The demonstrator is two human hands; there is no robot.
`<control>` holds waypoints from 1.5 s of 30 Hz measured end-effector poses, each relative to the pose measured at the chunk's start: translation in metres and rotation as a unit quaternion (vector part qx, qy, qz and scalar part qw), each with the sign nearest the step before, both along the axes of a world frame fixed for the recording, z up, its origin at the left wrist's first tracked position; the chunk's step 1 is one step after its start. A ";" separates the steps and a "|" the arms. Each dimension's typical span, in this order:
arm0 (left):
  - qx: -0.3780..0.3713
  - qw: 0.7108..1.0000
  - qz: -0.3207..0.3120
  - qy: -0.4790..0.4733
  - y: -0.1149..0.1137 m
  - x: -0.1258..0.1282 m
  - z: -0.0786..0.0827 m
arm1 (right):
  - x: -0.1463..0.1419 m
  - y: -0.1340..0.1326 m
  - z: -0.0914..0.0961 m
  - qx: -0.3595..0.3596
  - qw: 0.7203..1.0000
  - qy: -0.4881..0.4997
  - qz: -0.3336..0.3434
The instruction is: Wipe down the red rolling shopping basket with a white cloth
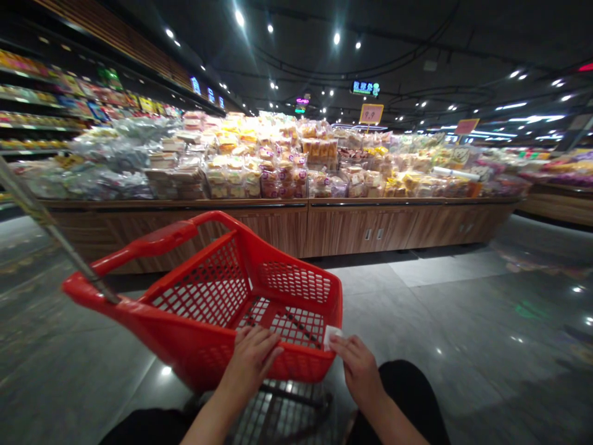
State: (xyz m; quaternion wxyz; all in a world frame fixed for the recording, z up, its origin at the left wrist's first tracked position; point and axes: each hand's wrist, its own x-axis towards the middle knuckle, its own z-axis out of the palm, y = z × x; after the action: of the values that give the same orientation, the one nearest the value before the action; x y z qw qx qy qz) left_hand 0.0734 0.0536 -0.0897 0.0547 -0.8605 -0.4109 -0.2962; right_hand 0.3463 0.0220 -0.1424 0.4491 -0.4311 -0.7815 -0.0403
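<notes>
A red plastic shopping basket (208, 290) with mesh walls and a raised red handle stands on the floor in front of me, nothing visible inside. My left hand (252, 358) rests on its near rim, fingers lying flat over the edge. My right hand (356, 364) is at the basket's near right corner, pinching a small white piece of paper or cloth (331, 335) against the rim.
A long wooden display counter (296, 228) piled with packaged baked goods runs across ahead. Shelves of goods line the left wall (41, 105). Grey polished floor (463, 321) stretches to the right. A metal pull rod (50, 228) slants up left from the basket.
</notes>
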 end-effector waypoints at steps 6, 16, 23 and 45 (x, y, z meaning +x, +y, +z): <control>-0.001 1.000 0.006 -0.001 -0.001 -0.003 -0.001 | 0.000 0.024 0.014 -0.019 0.997 0.036 -0.059; 0.049 0.999 0.015 0.010 -0.004 -0.019 -0.010 | -0.007 -0.001 0.003 -0.045 0.998 0.037 0.016; 0.043 0.999 0.023 0.006 0.000 -0.020 -0.005 | -0.008 0.017 0.008 -0.075 0.996 0.050 -0.019; -0.016 0.997 0.065 -0.036 -0.045 0.080 -0.012 | -0.021 0.020 0.008 -0.100 0.993 0.057 0.003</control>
State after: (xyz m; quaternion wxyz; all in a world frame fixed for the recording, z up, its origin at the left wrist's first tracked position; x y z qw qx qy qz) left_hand 0.1530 0.0087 -0.1019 0.0455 -0.8218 -0.4721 -0.3159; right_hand 0.3249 0.0415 -0.1345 0.4480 -0.4733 -0.7558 0.0637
